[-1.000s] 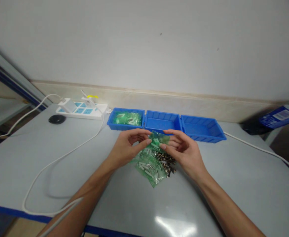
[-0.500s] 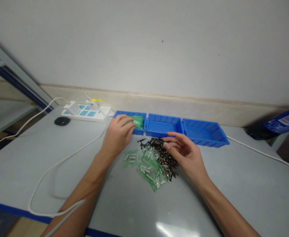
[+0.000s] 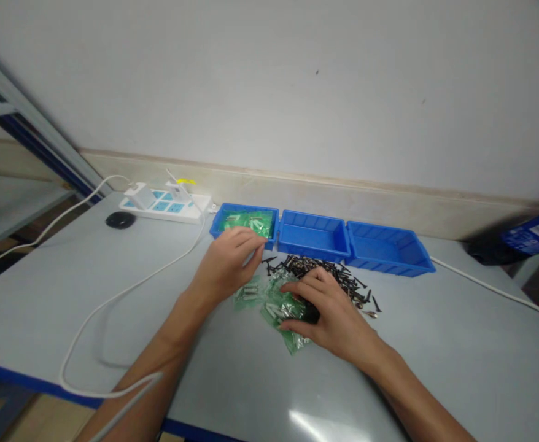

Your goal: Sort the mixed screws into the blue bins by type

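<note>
My left hand (image 3: 232, 258) hovers at the front edge of the left blue bin (image 3: 216, 227), thumb and fingertips apart with nothing seen between them. Green-tinted clear bags (image 3: 258, 221) lie inside that bin. My right hand (image 3: 327, 307) reaches over a small heap of similar bags (image 3: 276, 310) holding pale and metal pieces, its thumb and index finger apart around them. Whether its fingertips press on the bags I cannot tell. One more bag (image 3: 250, 291) lies just left of the heap. Dark screws (image 3: 352, 285) are spread behind and beside my right hand.
Along the wall stand a middle blue bin (image 3: 313, 230) and a right blue bin (image 3: 384, 245). A white power strip (image 3: 177, 209) and a black mouse (image 3: 120, 220) sit at the left. A white cable (image 3: 85, 331) crosses over my left forearm. A dark bottle (image 3: 527, 236) lies far right.
My left hand has drawn back from over the left bin toward me. My right hand has moved from the screws onto the bags, and the screws are spread farther right.
</note>
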Available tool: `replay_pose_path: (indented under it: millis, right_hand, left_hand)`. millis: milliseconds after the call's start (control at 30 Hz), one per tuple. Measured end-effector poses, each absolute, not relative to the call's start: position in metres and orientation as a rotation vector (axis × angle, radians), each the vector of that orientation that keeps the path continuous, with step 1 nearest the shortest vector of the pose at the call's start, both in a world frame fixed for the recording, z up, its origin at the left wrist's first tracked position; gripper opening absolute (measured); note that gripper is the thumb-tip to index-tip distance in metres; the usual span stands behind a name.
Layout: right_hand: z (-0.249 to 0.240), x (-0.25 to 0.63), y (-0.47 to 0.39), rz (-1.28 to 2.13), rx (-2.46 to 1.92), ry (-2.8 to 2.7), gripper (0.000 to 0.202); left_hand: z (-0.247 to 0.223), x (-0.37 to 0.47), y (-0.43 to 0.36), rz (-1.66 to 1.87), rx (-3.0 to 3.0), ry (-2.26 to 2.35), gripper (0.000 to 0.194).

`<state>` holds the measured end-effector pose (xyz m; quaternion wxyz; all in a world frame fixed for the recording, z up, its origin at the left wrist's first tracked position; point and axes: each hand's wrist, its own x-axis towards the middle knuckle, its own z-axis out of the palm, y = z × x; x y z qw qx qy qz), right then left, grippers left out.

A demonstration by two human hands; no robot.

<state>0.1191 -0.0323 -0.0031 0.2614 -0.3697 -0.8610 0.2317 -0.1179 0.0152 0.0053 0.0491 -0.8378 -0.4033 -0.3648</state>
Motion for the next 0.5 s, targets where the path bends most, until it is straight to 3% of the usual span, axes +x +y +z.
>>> replay_pose_path:
  millis: [200,500]
  right_hand:
    - [-0.011,0.121,-0.028,0.719,-1.164,-1.940,0.029]
    - [-0.001,0.121,-0.022,1.317,-1.024,-1.251,0.043]
  left_hand:
    - [0.009,-0.102,0.004,-1.331,-2.675,-1.246,0.016]
    - [0.005,-0.078,-0.006,-2.203,-2.871,-1.857,0.024]
